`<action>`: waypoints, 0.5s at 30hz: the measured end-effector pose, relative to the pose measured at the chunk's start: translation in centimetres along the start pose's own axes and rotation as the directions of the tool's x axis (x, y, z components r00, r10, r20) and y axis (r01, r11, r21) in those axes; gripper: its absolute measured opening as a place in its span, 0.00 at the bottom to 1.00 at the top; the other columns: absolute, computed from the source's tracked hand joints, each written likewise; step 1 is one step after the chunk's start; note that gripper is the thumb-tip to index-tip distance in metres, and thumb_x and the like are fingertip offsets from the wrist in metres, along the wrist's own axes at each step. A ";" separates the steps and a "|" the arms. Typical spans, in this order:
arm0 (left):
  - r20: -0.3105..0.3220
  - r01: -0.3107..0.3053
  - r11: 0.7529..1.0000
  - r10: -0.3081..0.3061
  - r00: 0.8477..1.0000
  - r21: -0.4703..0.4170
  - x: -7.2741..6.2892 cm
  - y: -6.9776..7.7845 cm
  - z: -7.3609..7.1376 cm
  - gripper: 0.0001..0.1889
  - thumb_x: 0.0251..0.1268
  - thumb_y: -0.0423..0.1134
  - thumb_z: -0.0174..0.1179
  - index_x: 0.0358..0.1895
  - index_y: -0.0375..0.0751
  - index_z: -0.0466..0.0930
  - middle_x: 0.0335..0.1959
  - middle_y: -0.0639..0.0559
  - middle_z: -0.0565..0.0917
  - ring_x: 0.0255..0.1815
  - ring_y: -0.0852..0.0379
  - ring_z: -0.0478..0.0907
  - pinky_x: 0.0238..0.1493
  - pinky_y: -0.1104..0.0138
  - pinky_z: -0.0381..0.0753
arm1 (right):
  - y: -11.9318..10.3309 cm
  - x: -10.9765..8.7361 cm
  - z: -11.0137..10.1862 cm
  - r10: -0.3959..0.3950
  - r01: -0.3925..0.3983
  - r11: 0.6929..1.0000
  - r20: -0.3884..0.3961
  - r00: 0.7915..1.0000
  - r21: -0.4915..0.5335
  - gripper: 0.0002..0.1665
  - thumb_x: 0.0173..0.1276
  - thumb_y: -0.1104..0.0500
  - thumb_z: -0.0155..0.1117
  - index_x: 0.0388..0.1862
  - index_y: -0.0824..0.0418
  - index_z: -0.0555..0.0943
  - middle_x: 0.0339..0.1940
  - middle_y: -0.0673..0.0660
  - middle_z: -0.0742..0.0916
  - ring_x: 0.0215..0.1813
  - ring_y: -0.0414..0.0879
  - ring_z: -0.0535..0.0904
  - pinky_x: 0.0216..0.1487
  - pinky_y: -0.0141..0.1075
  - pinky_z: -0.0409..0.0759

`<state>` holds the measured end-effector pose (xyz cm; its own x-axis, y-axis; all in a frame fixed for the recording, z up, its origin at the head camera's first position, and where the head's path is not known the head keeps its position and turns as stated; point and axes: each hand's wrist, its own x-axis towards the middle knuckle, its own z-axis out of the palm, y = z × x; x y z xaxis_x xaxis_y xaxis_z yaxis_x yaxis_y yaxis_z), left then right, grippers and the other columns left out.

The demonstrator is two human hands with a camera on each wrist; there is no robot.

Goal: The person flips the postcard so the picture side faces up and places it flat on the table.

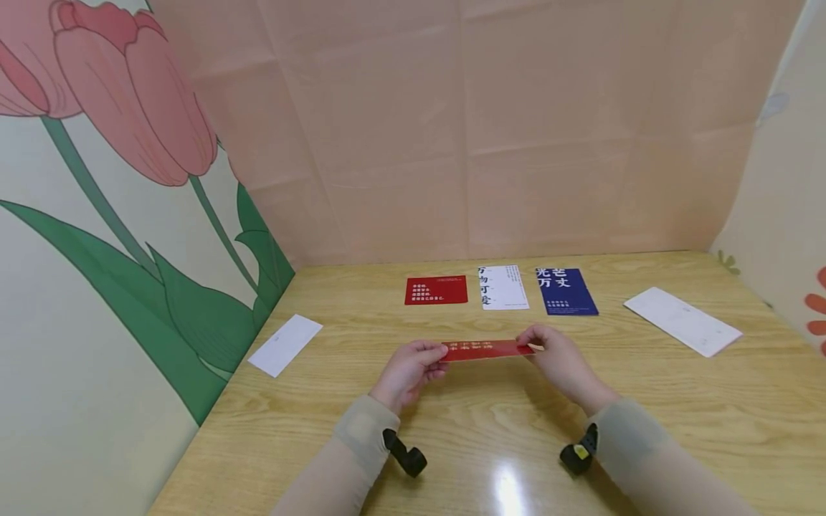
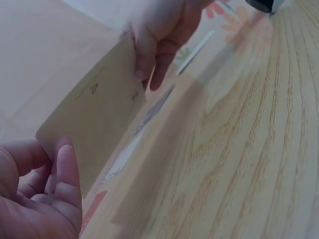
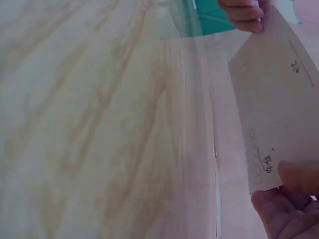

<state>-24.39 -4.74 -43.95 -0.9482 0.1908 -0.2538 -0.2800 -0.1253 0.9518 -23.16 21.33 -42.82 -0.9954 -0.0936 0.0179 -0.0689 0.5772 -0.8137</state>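
Note:
Both hands hold a red postcard (image 1: 484, 350) with gold lettering, raised above the table and tilted so its face shows foreshortened in the head view. My left hand (image 1: 413, 369) pinches the left end between thumb and fingers. At the opposite end, my right hand (image 1: 556, 358) grips the corner. The card's pale back (image 2: 99, 109) faces the left wrist camera, with small printed marks. From the right wrist, the same back (image 3: 279, 104) shows a row of small circles and a printed line, with the right thumb (image 3: 299, 177) on its edge.
Behind the hands lie a red card (image 1: 436, 290), a white card with dark lettering (image 1: 503, 288) and a blue card (image 1: 568, 292), in a row. A white card (image 1: 285, 345) lies at the left, another (image 1: 682, 321) at the right. A pink sheet (image 1: 464, 129) hangs behind the wooden table (image 1: 477, 459).

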 end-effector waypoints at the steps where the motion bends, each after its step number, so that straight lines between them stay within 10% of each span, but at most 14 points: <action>1: -0.001 0.001 1.000 -0.001 1.000 -0.004 0.0 0.0 0.0 0.10 0.64 0.35 0.63 0.43 0.32 0.80 0.35 0.47 0.83 0.31 0.57 0.79 0.35 0.69 0.81 | 0.0 0.0 0.0 0.005 -0.005 1.000 -0.002 1.000 0.004 0.12 0.65 0.75 0.55 0.42 0.61 0.78 0.55 0.64 0.79 0.61 0.62 0.69 0.62 0.61 0.64; 10: 0.008 -0.043 0.996 0.042 0.999 0.077 -0.1 -0.3 0.0 0.10 0.63 0.30 0.62 0.46 0.31 0.78 0.40 0.46 0.81 0.30 0.58 0.78 0.33 0.69 0.81 | 0.0 -0.1 -0.2 -0.069 0.067 0.996 -0.046 0.997 -0.056 0.10 0.66 0.73 0.55 0.40 0.63 0.80 0.59 0.67 0.77 0.62 0.64 0.68 0.62 0.60 0.65; 15: 0.006 -0.053 0.982 0.053 0.999 0.181 -0.1 -0.3 -0.4 0.08 0.64 0.33 0.63 0.44 0.35 0.78 0.40 0.47 0.81 0.33 0.55 0.78 0.38 0.64 0.81 | -0.1 -0.2 -0.3 0.045 -0.044 0.997 -0.012 0.999 0.066 0.13 0.72 0.70 0.49 0.52 0.68 0.75 0.57 0.68 0.76 0.55 0.60 0.75 0.52 0.48 0.79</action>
<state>-24.23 -5.12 -44.27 -0.9607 0.1903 -0.2023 -0.1976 0.0433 0.9793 -22.96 21.52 -42.54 -0.9982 -0.0581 -0.0117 -0.0206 0.5261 -0.8502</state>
